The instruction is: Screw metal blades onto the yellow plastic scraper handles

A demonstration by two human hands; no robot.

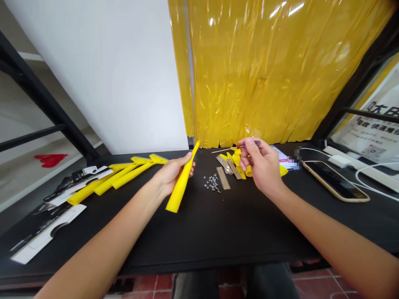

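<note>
My left hand (176,172) is closed round a yellow tapered plastic handle (181,187), its wide end toward me and its narrow tip pointing up and away. In my right hand (260,164) is a thin screwdriver (229,149), gripped between thumb and fingers, its shaft pointing left. The screwdriver tip and the handle are apart. On the black table between my hands lies a scatter of small screws and nuts (213,182). Beside them are flat metal blades (223,178). Several yellow plastic pieces (240,160) are heaped behind, partly hidden by my right hand.
Several yellow scrapers (131,174) lie in a row at left, by black-and-white card sleeves (50,232). At right are a phone (335,180), a white power strip (361,168) and cables. A yellow plastic curtain (249,74) and white panel (118,74) stand behind the black table (243,224).
</note>
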